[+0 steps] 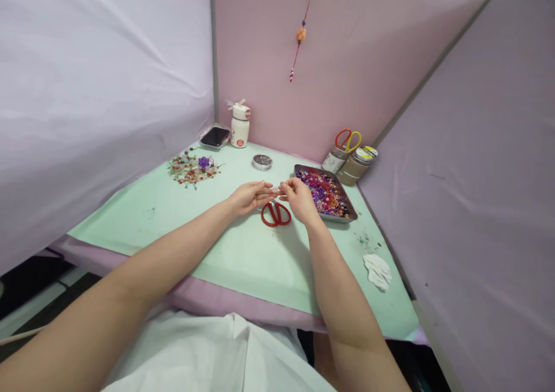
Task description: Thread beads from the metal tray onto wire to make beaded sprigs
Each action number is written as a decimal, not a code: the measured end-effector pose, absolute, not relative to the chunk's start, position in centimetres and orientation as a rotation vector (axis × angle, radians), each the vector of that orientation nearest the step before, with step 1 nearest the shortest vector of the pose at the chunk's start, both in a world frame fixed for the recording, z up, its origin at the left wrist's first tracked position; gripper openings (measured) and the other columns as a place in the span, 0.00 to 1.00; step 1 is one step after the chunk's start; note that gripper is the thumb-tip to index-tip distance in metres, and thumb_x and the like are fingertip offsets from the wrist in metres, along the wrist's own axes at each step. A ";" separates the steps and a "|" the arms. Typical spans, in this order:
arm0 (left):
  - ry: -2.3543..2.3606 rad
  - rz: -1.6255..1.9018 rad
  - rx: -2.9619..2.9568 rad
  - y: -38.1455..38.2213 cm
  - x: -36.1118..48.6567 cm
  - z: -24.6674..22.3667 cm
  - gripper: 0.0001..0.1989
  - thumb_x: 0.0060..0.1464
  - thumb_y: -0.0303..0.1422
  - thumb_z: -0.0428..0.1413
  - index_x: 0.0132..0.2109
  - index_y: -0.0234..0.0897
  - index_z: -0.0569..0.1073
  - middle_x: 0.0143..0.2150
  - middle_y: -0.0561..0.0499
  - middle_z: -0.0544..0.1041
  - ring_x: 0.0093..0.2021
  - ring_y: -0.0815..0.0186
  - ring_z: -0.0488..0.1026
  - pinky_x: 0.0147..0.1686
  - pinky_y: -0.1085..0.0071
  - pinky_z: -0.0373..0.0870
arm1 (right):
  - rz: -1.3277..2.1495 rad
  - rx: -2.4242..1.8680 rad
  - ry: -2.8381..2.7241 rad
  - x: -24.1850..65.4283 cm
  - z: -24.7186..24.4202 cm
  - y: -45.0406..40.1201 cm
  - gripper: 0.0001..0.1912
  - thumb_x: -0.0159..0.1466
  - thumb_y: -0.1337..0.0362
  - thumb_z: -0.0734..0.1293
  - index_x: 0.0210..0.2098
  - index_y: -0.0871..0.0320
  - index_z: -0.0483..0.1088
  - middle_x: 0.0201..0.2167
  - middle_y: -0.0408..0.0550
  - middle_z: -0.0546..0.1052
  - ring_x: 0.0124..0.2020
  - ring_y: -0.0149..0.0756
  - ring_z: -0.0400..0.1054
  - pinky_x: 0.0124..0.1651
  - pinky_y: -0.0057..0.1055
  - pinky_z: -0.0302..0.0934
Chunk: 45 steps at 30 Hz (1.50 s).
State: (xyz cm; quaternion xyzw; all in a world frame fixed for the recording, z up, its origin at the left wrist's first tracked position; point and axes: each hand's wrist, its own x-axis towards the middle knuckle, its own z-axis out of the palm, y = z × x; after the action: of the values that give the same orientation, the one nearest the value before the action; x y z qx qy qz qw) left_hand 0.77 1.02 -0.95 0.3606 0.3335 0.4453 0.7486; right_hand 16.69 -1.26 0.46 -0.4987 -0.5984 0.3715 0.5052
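Note:
My left hand (254, 196) and my right hand (299, 197) meet fingertip to fingertip above the middle of the table. Between their fingertips shows a small pale, clear piece (274, 189), too small to name. The fingers of the left hand are rather long and close together, with the thumb against them. On the right, thumb and forefinger are pinched. Just below the hands lies a pair of scissors with red handles (276, 214), its blades mostly hidden. Right beside my right hand stands a metal tray (335, 218) of purple, red and dark beads (325, 192).
A heap of beaded strands (193, 169) lies at left, with a phone (215, 137) and white bottle (240, 127) behind. A round tin (262, 161) sits mid-table. Jars (356, 166) with scissors (348, 140) stand back right; crumpled white cloth (377, 272) lies front right. A beaded cord (300, 35) hangs on the pink wall.

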 end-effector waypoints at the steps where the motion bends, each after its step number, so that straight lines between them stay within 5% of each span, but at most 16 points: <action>1: 0.730 0.967 0.784 1.0 0.8 -0.9 0.10 0.62 0.29 0.48 0.38 0.29 0.73 0.34 0.40 0.78 0.38 0.64 0.78 0.43 0.70 0.74 | 0.892 -1.202 -1.443 16.7 0.4 -1.3 0.06 0.59 0.61 0.63 0.28 0.56 0.64 0.29 0.43 0.72 0.32 0.33 0.72 0.36 0.32 0.70; 10: 0.705 1.008 0.848 0.9 0.7 -0.7 0.04 0.54 0.25 0.58 0.38 0.29 0.75 0.38 0.41 0.79 0.39 0.66 0.77 0.49 0.68 0.71 | 0.898 -1.152 -1.411 16.9 0.1 -0.9 0.07 0.58 0.59 0.64 0.29 0.56 0.65 0.29 0.43 0.72 0.35 0.35 0.73 0.39 0.35 0.70; 17: 0.719 1.011 0.880 0.7 1.1 -1.3 0.15 0.41 0.25 0.67 0.39 0.29 0.76 0.39 0.42 0.79 0.38 0.66 0.77 0.46 0.67 0.72 | 0.871 -1.119 -1.402 16.5 0.0 -0.9 0.08 0.58 0.58 0.64 0.29 0.56 0.65 0.29 0.44 0.73 0.33 0.34 0.72 0.41 0.36 0.69; 33: 0.759 1.195 0.986 0.6 1.4 -1.0 0.19 0.37 0.34 0.69 0.38 0.31 0.78 0.36 0.44 0.80 0.39 0.64 0.77 0.49 0.62 0.70 | 0.666 -1.254 -1.556 17.2 1.0 -1.2 0.12 0.58 0.54 0.63 0.30 0.57 0.69 0.29 0.45 0.75 0.31 0.33 0.66 0.38 0.32 0.61; 45: 0.797 1.134 1.171 0.2 1.7 -1.1 0.20 0.35 0.37 0.69 0.38 0.32 0.79 0.35 0.45 0.81 0.36 0.62 0.77 0.48 0.59 0.70 | 0.869 -1.338 -1.404 17.6 1.3 -1.5 0.13 0.52 0.54 0.67 0.24 0.58 0.70 0.22 0.40 0.71 0.26 0.30 0.61 0.34 0.29 0.56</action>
State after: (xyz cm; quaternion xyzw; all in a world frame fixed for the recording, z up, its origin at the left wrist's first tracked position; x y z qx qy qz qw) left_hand 1.72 0.21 -1.06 0.5085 0.3461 0.4924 0.6158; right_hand 17.56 -1.51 1.28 -0.5499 -0.5772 0.3571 0.4868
